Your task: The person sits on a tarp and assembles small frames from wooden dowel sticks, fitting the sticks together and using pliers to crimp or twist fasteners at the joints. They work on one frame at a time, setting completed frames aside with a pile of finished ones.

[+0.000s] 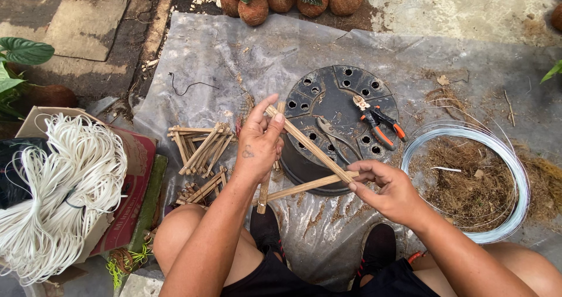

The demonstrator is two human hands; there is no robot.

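Left hand [257, 144] fingers curl around the top corner of a bamboo stick triangle [304, 156], thumb extended along one stick. Right hand [389, 188] pinches the lower right corner with thumb and forefinger, other fingers loosely bent. Triangle hangs over an upturned black pot [336, 106] bearing orange-handled pliers [377, 121] and shears [333, 137]. Finished bamboo frames [199, 147] left, wire coil [468, 180] right, white cord bundle [58, 191] far left.

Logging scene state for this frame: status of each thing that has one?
Triangular frame of thin bamboo sticks: held up, gripped by both hands.
Left hand: shut on frame's top corner.
Right hand: pinching lower-right corner.
Orange-handled pliers: lying on upturned black plastic pot.
Silvery wire coil: lying flat, untouched.
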